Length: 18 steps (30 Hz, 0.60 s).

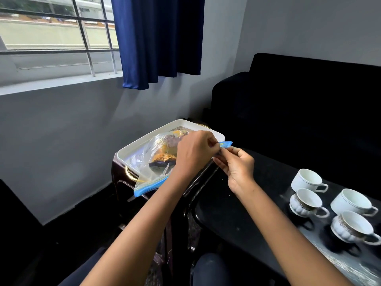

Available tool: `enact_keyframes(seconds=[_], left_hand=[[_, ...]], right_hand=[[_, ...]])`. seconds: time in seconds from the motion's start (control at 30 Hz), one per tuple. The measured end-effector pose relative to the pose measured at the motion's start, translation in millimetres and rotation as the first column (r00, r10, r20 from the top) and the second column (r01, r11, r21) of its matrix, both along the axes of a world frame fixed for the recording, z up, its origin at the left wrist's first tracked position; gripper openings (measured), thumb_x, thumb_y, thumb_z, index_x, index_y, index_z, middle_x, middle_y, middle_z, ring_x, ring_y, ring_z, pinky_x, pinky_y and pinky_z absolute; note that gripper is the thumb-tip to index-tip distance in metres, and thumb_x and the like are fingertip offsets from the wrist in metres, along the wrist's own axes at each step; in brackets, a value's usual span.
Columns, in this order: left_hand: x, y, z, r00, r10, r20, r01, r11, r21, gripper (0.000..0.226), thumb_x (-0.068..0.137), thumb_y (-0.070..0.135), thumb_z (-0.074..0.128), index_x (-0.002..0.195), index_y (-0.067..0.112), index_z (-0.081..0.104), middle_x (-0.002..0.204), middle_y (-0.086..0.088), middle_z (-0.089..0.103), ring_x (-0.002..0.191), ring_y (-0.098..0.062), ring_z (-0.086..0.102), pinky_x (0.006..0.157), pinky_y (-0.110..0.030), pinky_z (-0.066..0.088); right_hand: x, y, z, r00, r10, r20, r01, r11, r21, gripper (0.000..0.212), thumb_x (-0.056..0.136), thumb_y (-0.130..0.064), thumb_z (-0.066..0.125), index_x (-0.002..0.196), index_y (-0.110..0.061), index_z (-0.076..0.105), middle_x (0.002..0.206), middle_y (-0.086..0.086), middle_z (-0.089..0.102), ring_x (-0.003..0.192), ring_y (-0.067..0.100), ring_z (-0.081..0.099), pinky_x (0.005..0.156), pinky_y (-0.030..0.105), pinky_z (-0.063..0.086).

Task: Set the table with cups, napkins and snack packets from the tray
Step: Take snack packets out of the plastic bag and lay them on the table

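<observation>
A white tray [132,147] sits on a dark stool at centre. On it lies a clear zip bag [152,162] with a blue seal strip, holding orange and dark snack packets [162,158]. My left hand [195,153] and my right hand [237,168] both pinch the blue strip at the bag's right end, just past the tray's edge. Several white cups [307,179] stand on the black table [237,203] at the right, two of them patterned. No napkins show.
A black sofa [299,100] fills the back right. The dark stool [123,186] under the tray stands against the grey wall, below a barred window and a blue curtain [158,38]. My knees are at the bottom edge.
</observation>
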<state>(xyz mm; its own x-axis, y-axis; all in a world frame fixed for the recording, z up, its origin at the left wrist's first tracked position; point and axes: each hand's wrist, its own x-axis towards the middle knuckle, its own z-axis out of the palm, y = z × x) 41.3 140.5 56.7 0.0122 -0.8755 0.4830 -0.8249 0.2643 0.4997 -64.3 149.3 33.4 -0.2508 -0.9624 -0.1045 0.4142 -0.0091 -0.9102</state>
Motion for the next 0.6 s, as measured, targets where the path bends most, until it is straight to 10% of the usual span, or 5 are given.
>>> enact_keyframes(seconds=[0.6], left_hand=[[-2.8,4.3,2.3,0.979,0.106,-0.172,-0.116,0.992,-0.052,0.008,0.077,0.019,0.061,0.073,0.013,0.063,0.077,0.000,0.069,0.073,-0.025,0.059,0.059,-0.032,0.045]], right_hand=[[14.8,1.5,8.0,0.970,-0.136,-0.200,0.138,0.990,-0.006,0.012,0.076,0.007,0.064,0.072,-0.002,0.057,0.073,0.016,0.064,0.056,0.018,0.064,0.056,0.026,0.057]])
